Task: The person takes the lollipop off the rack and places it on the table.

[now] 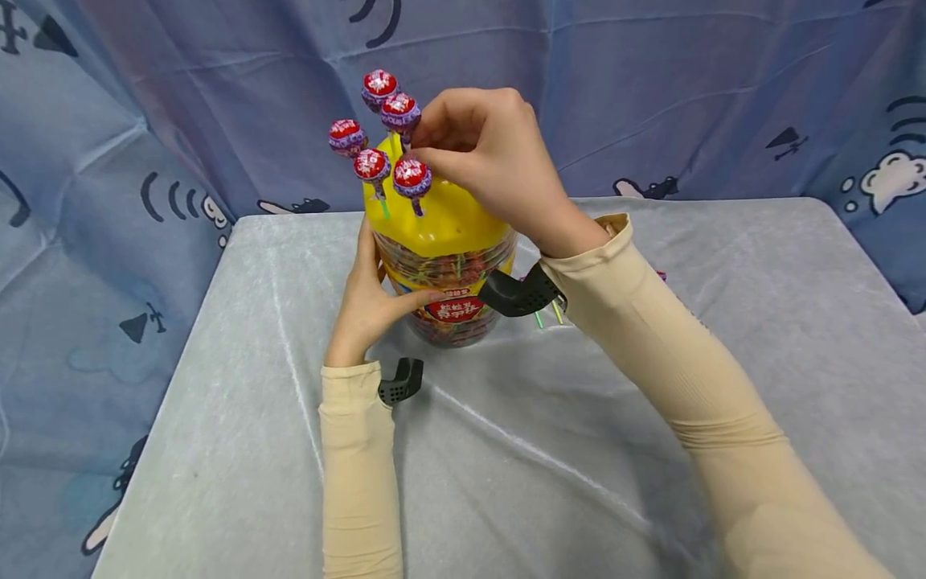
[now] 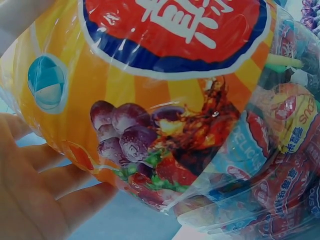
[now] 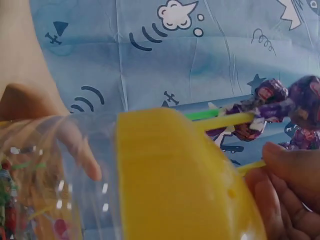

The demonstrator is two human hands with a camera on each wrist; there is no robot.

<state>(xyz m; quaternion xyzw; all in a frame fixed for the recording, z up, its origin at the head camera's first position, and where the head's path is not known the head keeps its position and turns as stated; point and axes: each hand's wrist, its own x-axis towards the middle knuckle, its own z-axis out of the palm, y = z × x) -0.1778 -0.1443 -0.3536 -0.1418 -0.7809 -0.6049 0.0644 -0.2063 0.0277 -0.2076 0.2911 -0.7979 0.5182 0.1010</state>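
A clear plastic jar [image 1: 452, 277] full of wrapped lollipops stands upright on the table under a yellow domed lid [image 1: 441, 221]. Several purple-and-red lollipops [image 1: 371, 165] are stuck upright in holes in the lid. My left hand [image 1: 383, 281] grips the jar's left side, thumb across the label. My right hand [image 1: 415, 149] is over the lid and pinches the stick of one lollipop [image 1: 400, 112]. The left wrist view shows the jar's label [image 2: 165, 100] against my palm [image 2: 35, 190]. In the right wrist view, the lid [image 3: 170, 180] fills the middle, with my right fingers [image 3: 285, 185] beside it.
The table [image 1: 506, 450] is covered with a grey cloth. A few loose lollipops [image 1: 547, 315] lie behind my right forearm, mostly hidden. A blue cartoon-print curtain [image 1: 687, 96] hangs behind and to both sides of the table.
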